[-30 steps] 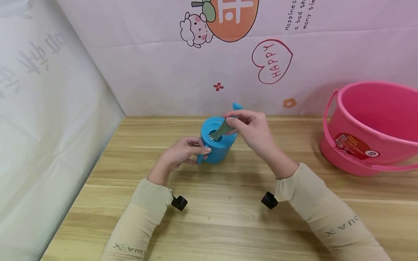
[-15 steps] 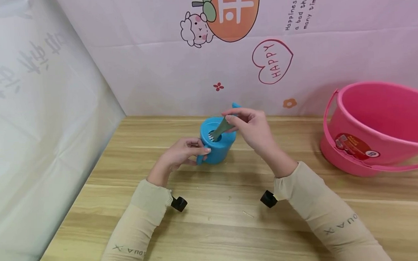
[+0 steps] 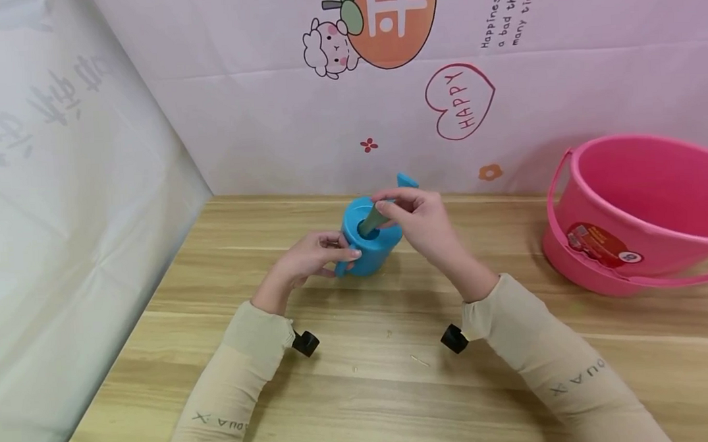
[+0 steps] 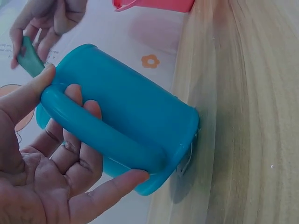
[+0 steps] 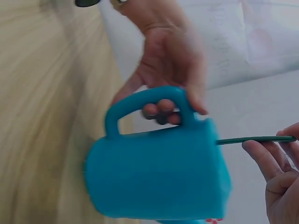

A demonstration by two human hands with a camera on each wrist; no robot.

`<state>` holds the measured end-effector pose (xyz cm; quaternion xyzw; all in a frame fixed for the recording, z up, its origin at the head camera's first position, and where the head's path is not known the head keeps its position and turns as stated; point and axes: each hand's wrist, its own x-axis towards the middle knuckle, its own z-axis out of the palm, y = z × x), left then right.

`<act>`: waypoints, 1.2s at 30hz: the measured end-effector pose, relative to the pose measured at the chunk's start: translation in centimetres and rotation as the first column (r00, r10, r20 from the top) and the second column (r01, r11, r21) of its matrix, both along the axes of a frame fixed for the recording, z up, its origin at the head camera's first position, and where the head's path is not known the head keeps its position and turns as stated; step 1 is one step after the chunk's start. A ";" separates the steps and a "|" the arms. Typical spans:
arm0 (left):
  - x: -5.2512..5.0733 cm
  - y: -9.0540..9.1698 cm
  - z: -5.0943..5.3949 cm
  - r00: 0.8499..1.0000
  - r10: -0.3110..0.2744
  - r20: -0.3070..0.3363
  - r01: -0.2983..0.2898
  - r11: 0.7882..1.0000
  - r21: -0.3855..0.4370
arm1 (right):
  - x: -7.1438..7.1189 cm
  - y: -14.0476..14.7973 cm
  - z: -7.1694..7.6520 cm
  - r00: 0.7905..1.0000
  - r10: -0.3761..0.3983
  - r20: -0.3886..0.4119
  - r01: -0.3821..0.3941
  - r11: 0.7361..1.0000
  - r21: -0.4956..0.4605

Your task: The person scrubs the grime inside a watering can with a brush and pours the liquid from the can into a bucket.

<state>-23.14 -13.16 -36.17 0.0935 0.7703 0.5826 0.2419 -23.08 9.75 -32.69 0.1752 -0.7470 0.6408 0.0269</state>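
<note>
A blue watering can [image 3: 372, 256] with a round top opening stands near the back of the table. My left hand [image 3: 311, 257] grips its handle [image 4: 100, 126], thumb near the top end and several fingers through the loop. From the right, my right hand [image 3: 420, 221] pinches a flat green fork-like tool [image 3: 373, 221] between thumb and fingers. Its lower end is inside the opening and hidden. In the right wrist view the green tool [image 5: 254, 139] appears thin and edge-on. The can's spout tip [image 3: 407, 180] shows just beyond the right hand.
A large pink bucket [image 3: 603, 226] with its handle lowered stands at the right. Small pale bits [image 3: 420, 360] lie on the wooden table [image 3: 362, 412]. A printed white cloth [image 3: 279, 132] hangs directly behind the table.
My right hand has lowered slightly to the left, and the green tool's toothed end, visible before in the opening, is now inside the can. The left hand keeps its grip.
</note>
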 end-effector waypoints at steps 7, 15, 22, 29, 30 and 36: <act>0.0 -0.2 0.0 1.000 -0.005 0.003 0.005 1.000 -0.013 | -0.1 0.1 -0.3 1.000 -0.008 0.003 0.008 1.000 -0.011; -0.6 0.7 0.1 1.000 -0.009 -0.007 0.009 1.000 -0.021 | -0.4 0.4 -0.6 0.998 -0.017 0.067 0.016 1.000 0.011; -0.6 0.7 0.2 1.000 -0.014 -0.018 0.013 1.000 -0.022 | 0.1 1.1 0.1 0.997 -0.074 0.028 0.076 0.995 -0.070; -0.4 0.5 0.1 1.000 0.015 -0.009 -0.015 0.999 -0.028 | 0.7 0.9 -0.5 0.995 -0.093 0.047 0.092 0.995 0.037; -0.4 0.5 0.0 1.000 0.014 -0.008 -0.014 1.000 -0.025 | 0.6 1.1 -0.4 0.995 -0.088 0.045 0.087 0.996 0.012; -0.4 0.5 0.0 1.000 0.005 -0.008 -0.006 1.000 -0.016 | 0.6 1.2 0.4 0.997 -0.049 0.052 0.050 0.998 -0.023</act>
